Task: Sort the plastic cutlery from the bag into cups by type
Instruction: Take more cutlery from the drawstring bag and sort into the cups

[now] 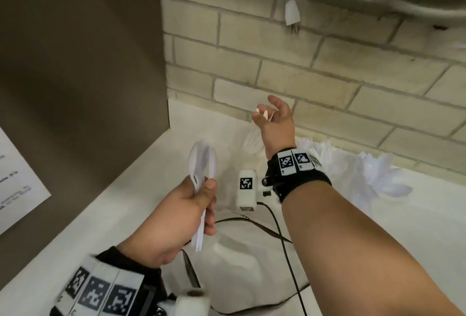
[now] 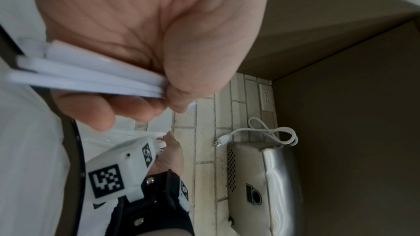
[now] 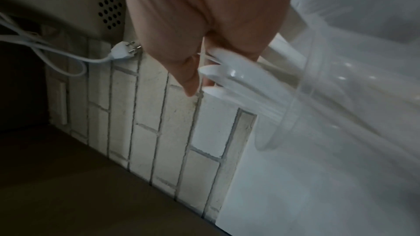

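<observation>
left hand [image 1: 176, 217] at lower left grips white spoons [image 1: 203, 161]; right hand [image 1: 276, 124] at centre pinches cutlery handles [image 1: 262, 113] over a clear cup [image 3: 293, 114].

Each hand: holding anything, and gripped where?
Left hand grips a bunch of white plastic spoons by the handles. Right hand pinches white plastic cutlery at one end; type unclear.

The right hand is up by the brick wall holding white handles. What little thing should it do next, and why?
Probably lower the handles a little and let go. The right hand pinches their top ends, and in the right wrist view they already reach down into a clear cup, so a small drop would likely seat them. The left hand grips spoons.
</observation>
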Demonstrator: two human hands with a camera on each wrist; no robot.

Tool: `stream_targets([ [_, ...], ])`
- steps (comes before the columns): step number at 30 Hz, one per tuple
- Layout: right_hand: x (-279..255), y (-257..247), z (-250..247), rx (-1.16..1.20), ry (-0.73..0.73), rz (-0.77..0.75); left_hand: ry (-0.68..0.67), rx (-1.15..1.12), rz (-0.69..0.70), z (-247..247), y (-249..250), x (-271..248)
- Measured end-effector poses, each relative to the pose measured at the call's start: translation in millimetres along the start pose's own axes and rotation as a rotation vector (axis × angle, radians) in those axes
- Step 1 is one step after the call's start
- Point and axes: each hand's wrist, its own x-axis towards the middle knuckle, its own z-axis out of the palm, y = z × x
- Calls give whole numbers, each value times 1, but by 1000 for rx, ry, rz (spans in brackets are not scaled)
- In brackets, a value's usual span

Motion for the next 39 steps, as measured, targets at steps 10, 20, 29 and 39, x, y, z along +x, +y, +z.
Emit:
stream_targets([
  [10, 2, -19, -8, -520, -199, 14, -77, -19, 2, 13, 3, -3],
  [20, -59, -93, -46, -389, -147, -120, -259, -224, -88, 23, 12, -16],
  [29, -149, -89, -86, -402, -258, 79, -360, -226, -102, 50, 13, -28],
  [39, -167, -67, -95, -469, -154, -32, -463, -226, -157, 59, 5, -37],
])
